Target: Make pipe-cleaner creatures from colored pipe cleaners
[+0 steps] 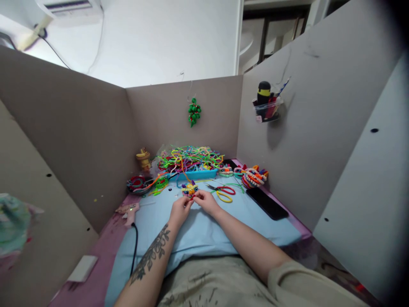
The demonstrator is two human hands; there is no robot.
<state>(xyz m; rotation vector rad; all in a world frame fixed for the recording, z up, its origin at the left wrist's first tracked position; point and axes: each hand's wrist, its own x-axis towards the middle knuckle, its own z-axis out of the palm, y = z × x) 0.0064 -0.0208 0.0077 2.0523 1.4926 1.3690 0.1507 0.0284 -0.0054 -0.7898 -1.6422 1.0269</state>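
Observation:
My left hand (181, 209) and my right hand (207, 202) meet over the blue cloth, both with fingers pinched. A small red piece (192, 197) shows between their fingertips; it looks like a bit of pipe cleaner, mostly hidden. Just beyond the fingertips is a small figure (189, 188) of yellow, purple and other colours; whether the fingers touch it I cannot tell. Scissors (226, 192) with one red and one yellow handle lie to the right of my hands, blades pointing left.
A blue tray (201, 175) heaped with coloured pipe cleaners (191, 157) stands at the back. Left are a green figure (161, 182) and a pink glue gun (130, 213) with a black cord. A phone (267, 204) and a striped figure (254, 176) lie right. Grey panels (185, 111) enclose the table.

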